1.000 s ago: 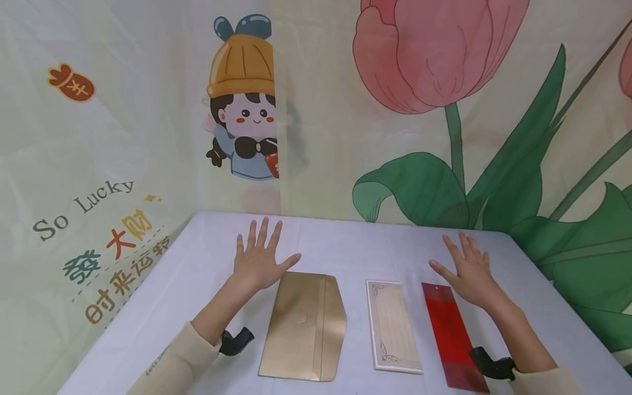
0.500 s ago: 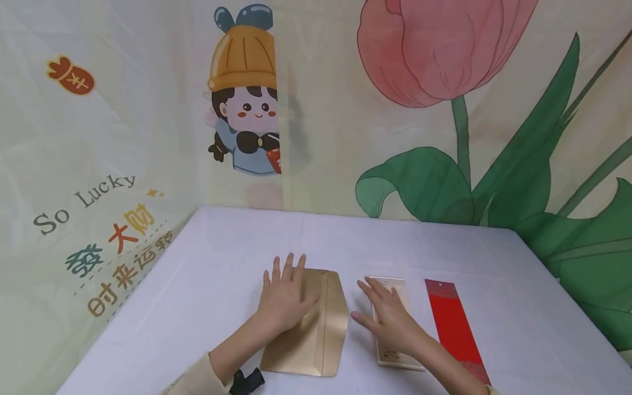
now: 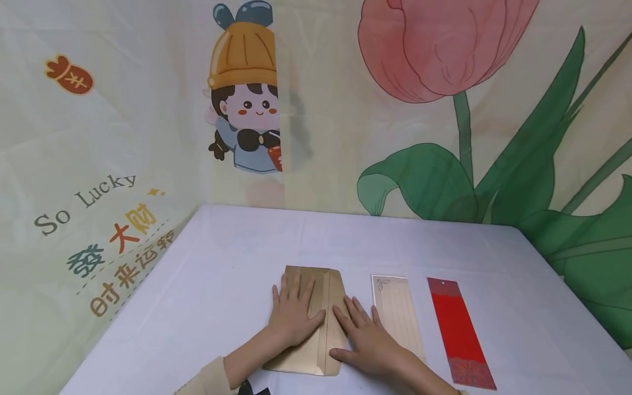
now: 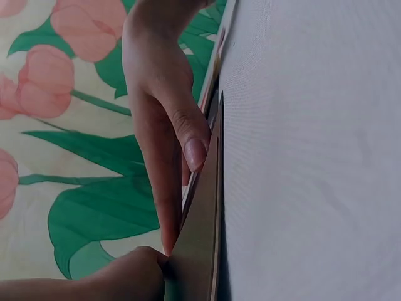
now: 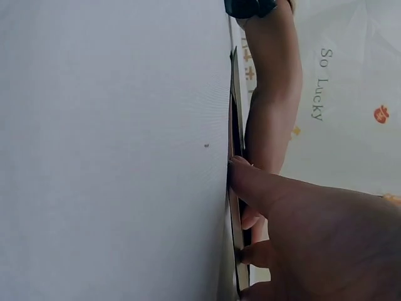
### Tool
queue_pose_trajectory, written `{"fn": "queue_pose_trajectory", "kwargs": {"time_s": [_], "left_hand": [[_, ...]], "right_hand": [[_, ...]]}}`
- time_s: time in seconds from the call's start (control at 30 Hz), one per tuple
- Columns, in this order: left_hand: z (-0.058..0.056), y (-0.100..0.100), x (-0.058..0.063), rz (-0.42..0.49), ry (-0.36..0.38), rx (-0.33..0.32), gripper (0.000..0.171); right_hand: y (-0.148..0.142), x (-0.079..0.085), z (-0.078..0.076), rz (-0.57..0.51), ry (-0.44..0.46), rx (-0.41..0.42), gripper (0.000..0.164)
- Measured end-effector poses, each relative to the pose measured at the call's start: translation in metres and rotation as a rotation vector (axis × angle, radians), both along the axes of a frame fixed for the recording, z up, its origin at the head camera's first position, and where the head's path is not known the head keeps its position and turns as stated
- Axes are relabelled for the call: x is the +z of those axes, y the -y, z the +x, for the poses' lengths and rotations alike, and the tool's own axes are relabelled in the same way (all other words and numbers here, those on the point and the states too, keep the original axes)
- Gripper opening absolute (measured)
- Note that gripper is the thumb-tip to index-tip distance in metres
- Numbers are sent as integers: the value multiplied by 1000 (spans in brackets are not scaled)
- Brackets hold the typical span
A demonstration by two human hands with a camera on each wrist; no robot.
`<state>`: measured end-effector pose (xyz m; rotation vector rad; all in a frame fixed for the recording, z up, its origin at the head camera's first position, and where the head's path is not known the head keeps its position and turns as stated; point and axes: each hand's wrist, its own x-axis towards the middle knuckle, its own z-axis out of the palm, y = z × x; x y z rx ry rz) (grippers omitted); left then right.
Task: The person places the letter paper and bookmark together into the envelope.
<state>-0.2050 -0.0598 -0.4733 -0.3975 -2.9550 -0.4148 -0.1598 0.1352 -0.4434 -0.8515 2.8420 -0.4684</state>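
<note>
A gold-brown envelope (image 3: pixel 301 359) lies on the white table, its flap (image 3: pixel 337 329) on the right side. My left hand (image 3: pixel 292 318) rests on the envelope body with straight, spread fingers. My right hand (image 3: pixel 370 341) touches the flap's right edge with its thumb and fingertips, the fingers spread and fairly straight. In the right wrist view, the right thumb (image 5: pixel 250 185) meets the envelope's thin edge (image 5: pixel 235 219) near the tabletop. From the left wrist, the envelope (image 4: pixel 200 238) appears edge-on, slightly raised toward the right hand (image 4: pixel 166 94). The left palm hides part of the envelope.
Right of the envelope lies a cream card (image 3: pixel 399 312) with an ornamental border, partly covered by the right hand. Farther right is a long red strip (image 3: pixel 459 332) with a small hole at its top. A printed cloth backdrop (image 3: pixel 321 137) stands behind the white table (image 3: pixel 222 263).
Both hands have come down and inward from above the table. The left now lies on the envelope; the right crossed leftward over the red strip and card to the flap edge.
</note>
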Motion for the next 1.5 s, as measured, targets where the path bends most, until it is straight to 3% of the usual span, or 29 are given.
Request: {"fn": "queue_pose_trajectory", "kwargs": {"time_s": [0.23, 0.33, 0.53, 0.6, 0.73, 0.87, 1.0, 1.17, 1.37, 1.5], "left_hand": [[1, 0, -2, 22, -23, 12, 74], [0, 0, -3, 30, -27, 18, 72], [2, -1, 0, 103, -2, 14, 68], [2, -1, 1, 128, 5, 11, 67], [1, -1, 0, 140, 5, 10, 66], [1, 0, 0, 148, -6, 13, 66], [1, 0, 2, 179, -20, 21, 68], [1, 0, 6, 213, -49, 73, 74], [0, -1, 10, 273, -80, 114, 78], [-1, -4, 12, 264, -111, 122, 79]], "right_hand": [[0, -1, 0, -23, -30, 7, 81], [1, -2, -3, -69, -33, -29, 76], [2, -2, -18, -359, 2, -223, 52], [2, -3, -25, -472, 64, -251, 43], [1, -6, -36, -660, 301, -163, 35], [0, -8, -39, -762, 526, -117, 41], [-2, -6, -37, -825, 634, -171, 50], [-4, -8, -37, -892, 665, -191, 56], [-6, -11, -39, -949, 631, -172, 59], [-6, -13, -40, -977, 602, -147, 59]]}}
